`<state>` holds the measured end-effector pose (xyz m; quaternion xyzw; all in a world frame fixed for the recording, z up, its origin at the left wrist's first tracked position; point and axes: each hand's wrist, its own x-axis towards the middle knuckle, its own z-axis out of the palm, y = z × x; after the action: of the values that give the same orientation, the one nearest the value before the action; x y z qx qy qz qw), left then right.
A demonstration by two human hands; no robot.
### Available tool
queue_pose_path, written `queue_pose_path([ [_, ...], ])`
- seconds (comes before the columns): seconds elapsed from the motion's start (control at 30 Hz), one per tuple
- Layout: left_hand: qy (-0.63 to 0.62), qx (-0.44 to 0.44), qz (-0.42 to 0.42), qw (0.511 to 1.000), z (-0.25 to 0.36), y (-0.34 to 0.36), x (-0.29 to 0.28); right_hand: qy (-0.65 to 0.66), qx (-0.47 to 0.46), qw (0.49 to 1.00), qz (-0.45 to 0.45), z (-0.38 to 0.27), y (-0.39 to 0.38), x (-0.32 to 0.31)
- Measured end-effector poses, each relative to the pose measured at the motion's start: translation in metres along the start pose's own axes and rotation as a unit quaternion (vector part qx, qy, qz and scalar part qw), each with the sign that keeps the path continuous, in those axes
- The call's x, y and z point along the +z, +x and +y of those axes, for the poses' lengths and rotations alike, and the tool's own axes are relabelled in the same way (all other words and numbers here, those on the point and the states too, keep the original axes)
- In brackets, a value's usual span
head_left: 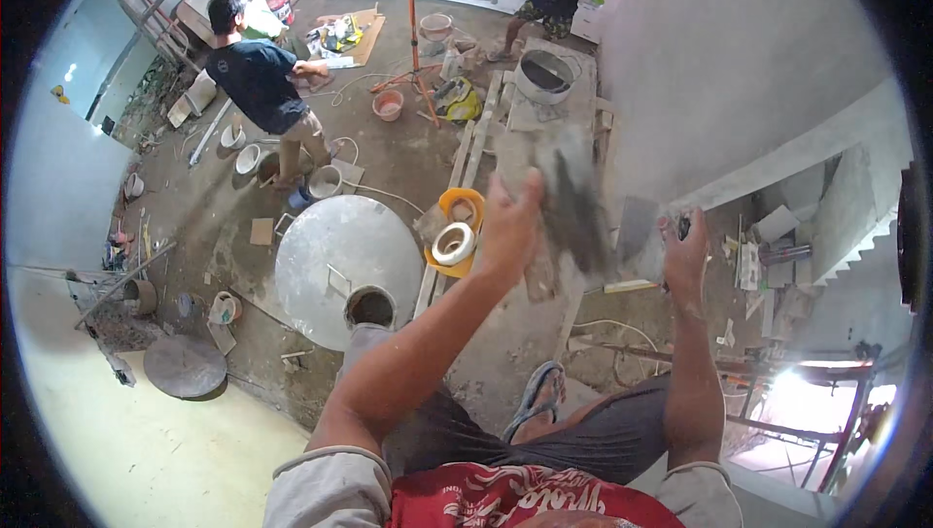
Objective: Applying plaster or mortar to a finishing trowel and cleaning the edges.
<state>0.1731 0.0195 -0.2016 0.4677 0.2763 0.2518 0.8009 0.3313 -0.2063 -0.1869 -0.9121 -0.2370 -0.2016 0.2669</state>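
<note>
My left hand (pixel 512 222) is closed at the edge of a flat, dark-faced board (pixel 575 207), smeared by motion, in front of my chest. What mortar lies on its face, if any, is too blurred to tell. To the right, my right hand (pixel 686 248) wraps round the dark handle of a plastering trowel. The trowel's flat grey blade (pixel 637 227) points left, toward the board, with a gap between them. Ahead on the plank platform (pixel 505 305) stands a large pot (pixel 546 78) with grey mix inside.
A yellow hard hat (pixel 460 205) with a white roll (pixel 453 243) lies at the platform's left edge. Left of it are a big round metal cover (pixel 321 246) and a bucket (pixel 369 306). Nearby are an orange tripod (pixel 413 33) and several people. A pale wall (pixel 739 71) rises at right.
</note>
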Motion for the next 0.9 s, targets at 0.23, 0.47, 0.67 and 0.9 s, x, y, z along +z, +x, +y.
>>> queue_pose_path([
  [0.23,0.157,0.046,0.075,0.984,-0.009,0.014,-0.007,0.113,-0.291,0.935,-0.171,-0.082,-0.038,-0.032],
  [0.47,0.181,0.018,-0.114,0.977,-0.010,-0.013,0.015,0.062,-0.368,0.914,-0.157,-0.080,-0.031,-0.015],
  [0.67,0.285,0.090,-0.186,0.936,-0.003,-0.026,0.014,-0.036,-0.054,0.993,-0.097,-0.025,0.018,-0.047],
  [0.9,0.205,0.035,-0.128,0.970,0.002,-0.013,0.007,0.011,0.035,0.997,-0.065,0.005,0.018,-0.074],
])
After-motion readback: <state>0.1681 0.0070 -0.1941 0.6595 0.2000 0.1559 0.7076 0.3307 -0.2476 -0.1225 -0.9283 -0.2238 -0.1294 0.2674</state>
